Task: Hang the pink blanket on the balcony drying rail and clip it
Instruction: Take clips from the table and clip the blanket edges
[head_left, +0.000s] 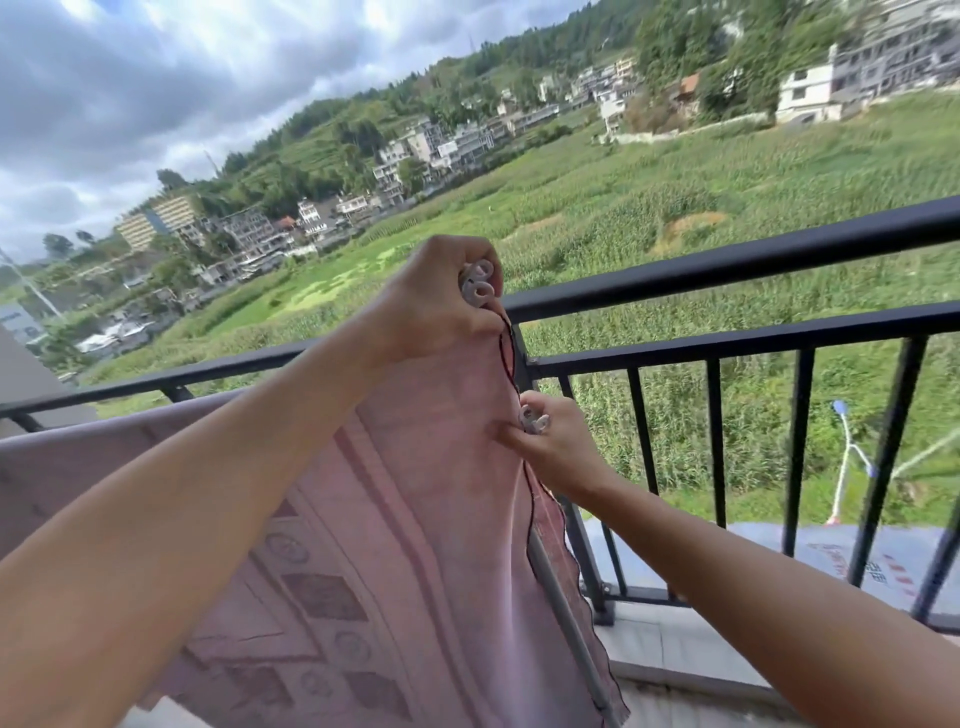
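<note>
Hands (431, 306) (556, 441) gripping pink blanket (426, 493), clips (478, 286)

Green field (675, 208), hillside buildings (426, 145), street lamp (847, 457), cloudy sky (156, 78).

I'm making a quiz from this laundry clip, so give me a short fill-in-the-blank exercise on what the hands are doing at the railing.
1. The left hand holds white ____ near the top rail.
2. The blanket draped over the rail is ____ in colour.
3. The black railing looks out over a green ____.
4. The right hand sits ____ the left hand.

Missing words: clips; pink; field; below
</note>
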